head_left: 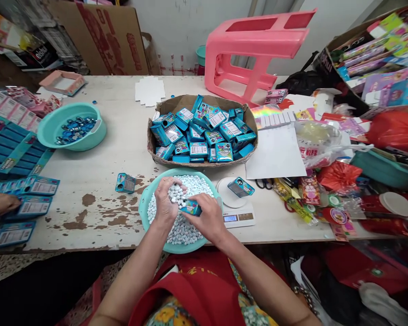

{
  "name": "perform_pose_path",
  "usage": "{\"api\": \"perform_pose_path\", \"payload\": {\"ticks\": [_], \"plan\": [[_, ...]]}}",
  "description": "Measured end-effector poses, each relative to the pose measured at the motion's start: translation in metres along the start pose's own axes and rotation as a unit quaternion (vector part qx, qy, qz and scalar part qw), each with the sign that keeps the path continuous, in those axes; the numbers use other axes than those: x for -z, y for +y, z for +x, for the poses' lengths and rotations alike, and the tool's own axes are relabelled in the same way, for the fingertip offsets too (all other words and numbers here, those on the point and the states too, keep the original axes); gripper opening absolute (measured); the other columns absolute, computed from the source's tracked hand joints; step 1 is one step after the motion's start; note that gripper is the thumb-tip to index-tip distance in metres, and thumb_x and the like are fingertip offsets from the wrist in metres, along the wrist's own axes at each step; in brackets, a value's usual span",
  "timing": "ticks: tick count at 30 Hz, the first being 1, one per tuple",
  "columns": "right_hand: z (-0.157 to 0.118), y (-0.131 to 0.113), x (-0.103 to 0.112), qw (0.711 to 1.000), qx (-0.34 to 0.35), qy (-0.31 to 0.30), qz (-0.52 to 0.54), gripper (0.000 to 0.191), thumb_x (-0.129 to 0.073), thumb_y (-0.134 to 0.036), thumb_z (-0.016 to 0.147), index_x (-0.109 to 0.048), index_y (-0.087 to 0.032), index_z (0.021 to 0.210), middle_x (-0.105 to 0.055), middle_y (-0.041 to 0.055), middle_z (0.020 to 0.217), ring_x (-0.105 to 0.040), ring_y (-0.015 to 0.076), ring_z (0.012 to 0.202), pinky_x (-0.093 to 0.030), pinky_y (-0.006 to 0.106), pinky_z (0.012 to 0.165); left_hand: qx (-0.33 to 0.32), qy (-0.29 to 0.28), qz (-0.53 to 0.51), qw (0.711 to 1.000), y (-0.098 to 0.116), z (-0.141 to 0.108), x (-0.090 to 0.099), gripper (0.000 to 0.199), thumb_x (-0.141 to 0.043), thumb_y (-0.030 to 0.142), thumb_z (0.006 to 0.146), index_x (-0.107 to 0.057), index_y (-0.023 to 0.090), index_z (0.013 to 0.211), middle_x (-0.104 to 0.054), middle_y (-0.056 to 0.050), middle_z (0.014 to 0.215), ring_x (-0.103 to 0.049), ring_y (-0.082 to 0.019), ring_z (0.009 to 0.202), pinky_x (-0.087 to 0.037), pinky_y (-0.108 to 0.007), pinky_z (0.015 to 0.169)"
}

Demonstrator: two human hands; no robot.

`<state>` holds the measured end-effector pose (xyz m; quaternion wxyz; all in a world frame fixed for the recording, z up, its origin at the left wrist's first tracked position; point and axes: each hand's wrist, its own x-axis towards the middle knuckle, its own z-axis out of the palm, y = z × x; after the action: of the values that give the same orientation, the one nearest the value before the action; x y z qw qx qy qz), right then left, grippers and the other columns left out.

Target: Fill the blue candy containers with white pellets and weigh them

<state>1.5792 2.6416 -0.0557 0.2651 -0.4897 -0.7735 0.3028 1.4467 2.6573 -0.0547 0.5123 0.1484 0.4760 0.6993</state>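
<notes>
Over a turquoise basin (143, 209) full of small white candies (187, 231), my left hand (166, 201) cups a heap of the candies. My right hand (209, 217) grips a small blue candy tin (192, 207), its end held against the heap in my left palm. To the right, another blue tin (241, 187) rests on the round plate of a white digital scale (243, 216). One more blue tin (125, 183) stands left of the basin. Behind the basin, a cut-down cardboard box (204, 164) holds many similar tins.
A turquoise bowl (100, 131) of blue and silver caps sits at the left. A co-worker's hand (2, 203) touches blue boxes at the far left. A pink stool (258, 40) lies behind the box. Scissors (264, 183), wrappers and bags crowd the right side.
</notes>
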Motion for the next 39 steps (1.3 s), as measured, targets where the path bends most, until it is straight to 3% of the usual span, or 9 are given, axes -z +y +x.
{"api": "perform_pose_path", "payload": {"ticks": [7, 13, 27, 39], "plan": [[0.004, 0.003, 0.003, 1.000, -0.006, 0.005, 0.028, 0.032, -0.074, -0.027, 0.070, -0.061, -0.022, 0.099, -0.066, 0.0041, 0.097, -0.060, 0.0242, 0.095, -0.042, 0.035, 0.079, -0.016, -0.028, 0.027, 0.999, 0.004, -0.001, -0.008, 0.014, -0.059, 0.030, 0.074, -0.054, 0.017, 0.071, -0.058, 0.001, 0.065, -0.060, -0.013, 0.059, -0.048, -0.027, 0.060], [0.007, 0.006, 0.004, 0.999, -0.015, -0.003, 0.039, 0.031, -0.075, -0.025, 0.069, -0.062, -0.021, 0.097, -0.066, 0.0040, 0.095, -0.061, 0.0240, 0.094, -0.042, 0.034, 0.079, -0.046, -0.007, 0.071, 0.996, -0.001, -0.001, -0.014, 0.032, -0.063, 0.036, 0.077, -0.047, 0.017, 0.057, -0.051, 0.002, 0.054, -0.059, -0.013, 0.057, -0.047, -0.026, 0.063], [0.010, 0.007, 0.007, 0.996, -0.037, 0.019, 0.080, 0.032, -0.076, -0.022, 0.067, -0.062, -0.022, 0.095, -0.067, 0.0031, 0.093, -0.061, 0.0230, 0.092, -0.043, 0.035, 0.080, -0.017, -0.007, 0.070, 0.997, 0.004, 0.000, -0.023, 0.027, -0.060, 0.041, 0.081, -0.055, 0.016, 0.074, -0.053, 0.003, 0.052, -0.056, -0.011, 0.050, -0.046, -0.023, 0.055], [0.011, 0.010, 0.007, 0.990, -0.041, 0.033, 0.131, 0.034, -0.077, -0.019, 0.066, -0.064, -0.023, 0.097, -0.066, 0.0028, 0.093, -0.061, 0.0220, 0.091, -0.046, 0.035, 0.081, -0.037, -0.069, 0.093, 0.993, 0.011, -0.005, -0.026, 0.025, -0.053, 0.041, 0.084, -0.055, 0.016, 0.080, -0.054, 0.002, 0.054, -0.054, -0.012, 0.048, -0.047, -0.025, 0.054]]}}
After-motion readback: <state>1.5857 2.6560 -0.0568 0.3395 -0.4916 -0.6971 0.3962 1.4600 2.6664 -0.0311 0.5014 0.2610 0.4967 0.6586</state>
